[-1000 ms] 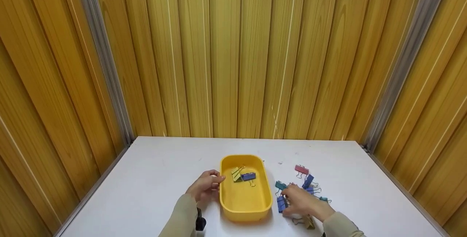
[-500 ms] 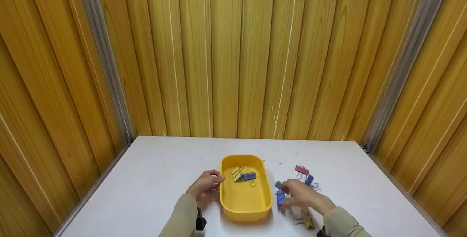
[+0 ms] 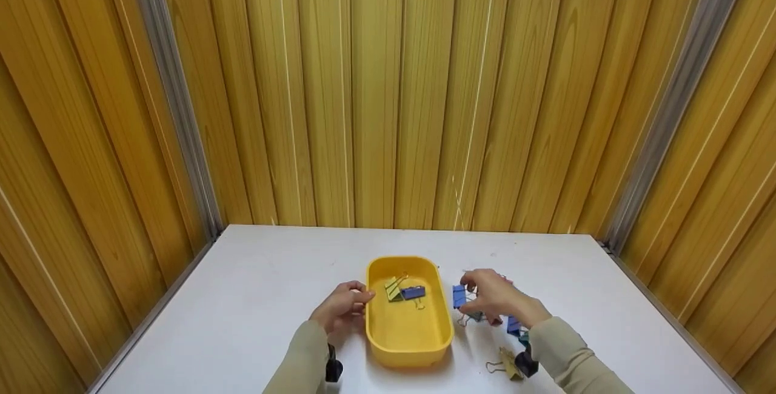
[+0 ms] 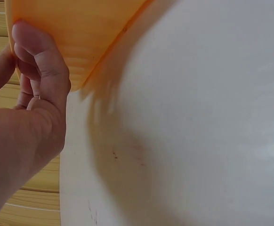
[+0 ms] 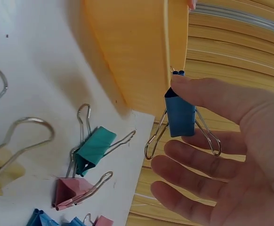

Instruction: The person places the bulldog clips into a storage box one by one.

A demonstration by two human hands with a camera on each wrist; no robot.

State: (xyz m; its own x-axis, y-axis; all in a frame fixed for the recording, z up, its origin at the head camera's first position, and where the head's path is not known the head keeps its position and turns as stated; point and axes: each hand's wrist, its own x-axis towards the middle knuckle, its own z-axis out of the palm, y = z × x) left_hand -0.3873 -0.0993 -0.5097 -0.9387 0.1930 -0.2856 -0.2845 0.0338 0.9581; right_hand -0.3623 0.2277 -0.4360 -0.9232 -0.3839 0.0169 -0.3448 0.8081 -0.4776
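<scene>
Between thumb and forefinger, my right hand [image 3: 500, 297] pinches a blue binder clip [image 5: 181, 115], raised above the table just right of the yellow tray [image 3: 409, 359]. In the right wrist view its two wire handles splay outward. My left hand [image 3: 341, 306] grips the tray's left rim, the thumb over the edge and the fingers against the outer wall. Inside the tray lie a yellow binder clip [image 3: 393, 290] and another blue binder clip [image 3: 414, 292], side by side. Beneath the right hand, a teal binder clip [image 5: 95, 148] and a pink binder clip [image 5: 71, 192] lie on the table.
More binder clips are spread right of the tray, partly hidden by the right hand and sleeve. A pale yellow binder clip [image 3: 510, 365] lies near the right wrist. The white table [image 3: 273, 273] is bounded by wood-patterned walls [image 3: 376, 91].
My right hand has picked up the blue binder clip from the table and moved it up and away from me, beside the tray. The left hand stays on the rim.
</scene>
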